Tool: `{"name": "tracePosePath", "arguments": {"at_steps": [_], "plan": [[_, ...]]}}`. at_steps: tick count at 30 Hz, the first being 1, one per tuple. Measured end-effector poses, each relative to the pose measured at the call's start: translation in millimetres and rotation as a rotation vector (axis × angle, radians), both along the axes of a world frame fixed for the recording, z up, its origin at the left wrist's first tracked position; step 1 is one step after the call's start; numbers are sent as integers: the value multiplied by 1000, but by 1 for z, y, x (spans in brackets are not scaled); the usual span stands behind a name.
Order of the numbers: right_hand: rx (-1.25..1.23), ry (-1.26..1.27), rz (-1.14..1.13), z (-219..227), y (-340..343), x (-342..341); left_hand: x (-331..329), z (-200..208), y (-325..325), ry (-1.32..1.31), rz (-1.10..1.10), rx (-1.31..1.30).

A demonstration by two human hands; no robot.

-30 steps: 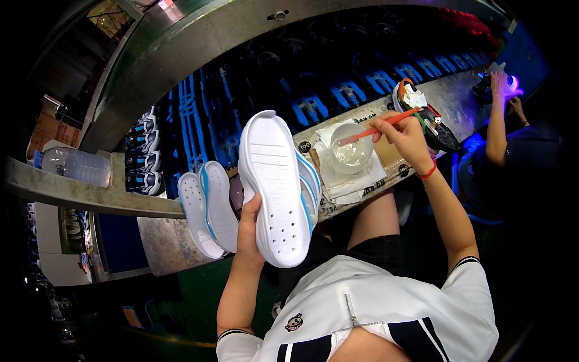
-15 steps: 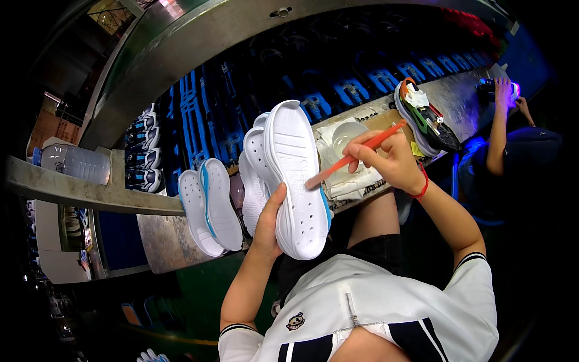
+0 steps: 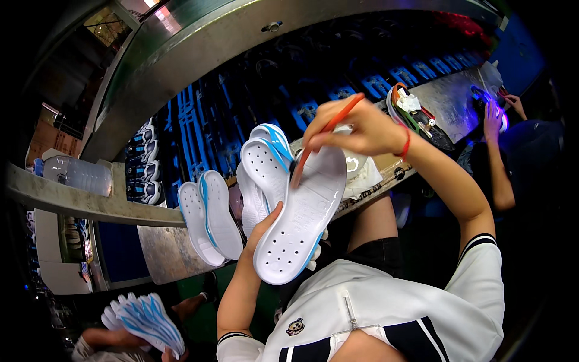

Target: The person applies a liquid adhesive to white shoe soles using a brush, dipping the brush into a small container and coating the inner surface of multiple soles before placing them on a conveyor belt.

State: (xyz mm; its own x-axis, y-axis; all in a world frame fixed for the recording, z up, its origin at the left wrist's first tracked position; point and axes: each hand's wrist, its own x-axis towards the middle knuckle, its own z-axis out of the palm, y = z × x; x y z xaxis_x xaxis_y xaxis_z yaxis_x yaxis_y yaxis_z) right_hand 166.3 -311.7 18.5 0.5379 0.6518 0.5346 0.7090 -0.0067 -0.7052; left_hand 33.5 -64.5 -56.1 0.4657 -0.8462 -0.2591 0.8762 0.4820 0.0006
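Observation:
My left hand [image 3: 264, 224] grips a white shoe sole [image 3: 295, 238] with blue side trim, thumb along its left edge, most fingers hidden behind it. The sole's inner face is up toward me, with small holes at the near end. My right hand [image 3: 359, 130] is closed round the orange handle of a brush [image 3: 345, 113]. Its blurred bristles are at the sole's upper left edge. Just left of the held sole are more white and blue soles [image 3: 263, 161]. Behind my right hand a pale bowl [image 3: 357, 164] on white cloth is partly hidden.
A pair of soles [image 3: 220, 214] leans at the bench's left. A colourful shoe [image 3: 416, 114] lies at the right. Dark racks with blue parts [image 3: 199, 127] run behind, near a plastic jug [image 3: 78, 175]. One person works at far right; another holds several soles [image 3: 151, 320] at lower left.
The held sole has tilted, its far end now further right and its near end lower left. My right hand and the brush moved up and left. A person with soles appeared at lower left.

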Motion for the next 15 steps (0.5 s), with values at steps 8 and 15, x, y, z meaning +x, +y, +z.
{"name": "tracePosePath", "arguments": {"at_steps": [8, 15], "plan": [[-23, 391, 100, -14, 25, -58, 0, -5, -12, -166, 224, 250], [170, 440, -407, -21, -37, -6, -5, -2, -16, -24, 136, -55]]}}
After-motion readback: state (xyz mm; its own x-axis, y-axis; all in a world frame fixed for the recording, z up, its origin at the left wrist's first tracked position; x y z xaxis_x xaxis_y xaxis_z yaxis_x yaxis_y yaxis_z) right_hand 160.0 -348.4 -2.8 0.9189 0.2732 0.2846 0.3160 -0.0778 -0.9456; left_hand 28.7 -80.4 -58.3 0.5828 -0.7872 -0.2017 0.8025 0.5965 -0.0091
